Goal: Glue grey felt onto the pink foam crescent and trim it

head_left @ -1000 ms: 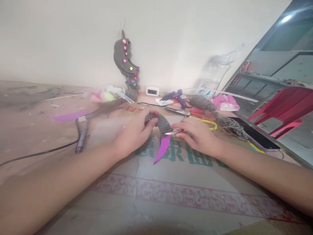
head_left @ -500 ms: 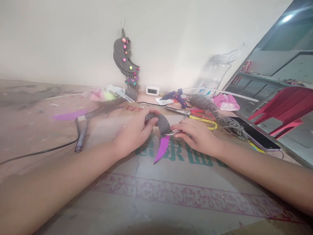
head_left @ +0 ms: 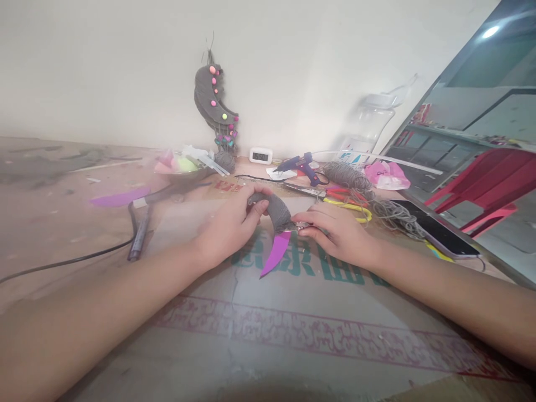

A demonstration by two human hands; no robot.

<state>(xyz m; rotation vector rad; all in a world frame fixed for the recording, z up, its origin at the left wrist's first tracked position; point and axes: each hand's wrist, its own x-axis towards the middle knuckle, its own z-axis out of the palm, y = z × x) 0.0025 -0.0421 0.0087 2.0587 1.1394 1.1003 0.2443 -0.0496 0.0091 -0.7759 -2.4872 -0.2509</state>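
My left hand (head_left: 234, 220) pinches the upper end of a crescent shape, its thumb and fingers closed on it. Grey yarn (head_left: 278, 214) is wound tightly round the upper part of this crescent, and its bare purple point (head_left: 276, 254) sticks out below, tilted down to the left. Beside the lower edge of the winding, my right hand (head_left: 330, 226) is closed in a pinch. Between its fingertips shows a small silvery piece (head_left: 300, 225), partly hidden, whose kind I cannot make out. It touches or nearly touches the yarn edge.
A patterned board (head_left: 293, 312) lies beneath my hands. Behind are scissors (head_left: 352, 209), a glue gun (head_left: 307, 167), loose grey yarn (head_left: 397, 218), a phone (head_left: 444, 231) and a clock (head_left: 261, 155). At left lie a marker (head_left: 139, 237), a cable (head_left: 71, 261) and a purple piece (head_left: 119, 196). A decorated crescent (head_left: 209, 95) hangs on the wall.
The crescent's purple point has swung slightly left and up. Less of the silvery piece's thin tip shows at the yarn edge. Both hands keep nearly the same place and grip.
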